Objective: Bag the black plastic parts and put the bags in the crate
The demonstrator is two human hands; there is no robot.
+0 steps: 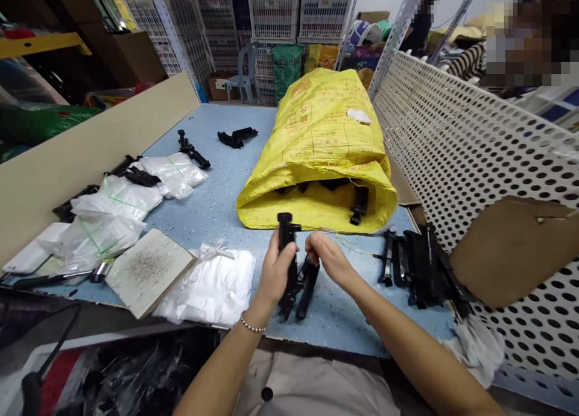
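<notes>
My left hand (274, 270) is wrapped round a long black plastic part (288, 247), held upright over the front of the blue table. A second black arm (308, 289) slants beside it and seems joined to it low down. My right hand (329, 256) is closed, its fingertips pinched at the top of that slanting arm; whatever lies inside the pinch is hidden. Just beyond both hands, a yellow woven sack (332, 138) lies with its mouth towards me and similar black parts (359, 205) inside. More black parts (418, 262) are piled to the right.
Clear plastic bags (176, 173), a square board (149, 271), a black-handled tool (58, 280) and a white plastic bundle (212, 283) lie on the left. Loose black parts (237, 137) rest further back. A perforated white panel (474, 144) borders the right side.
</notes>
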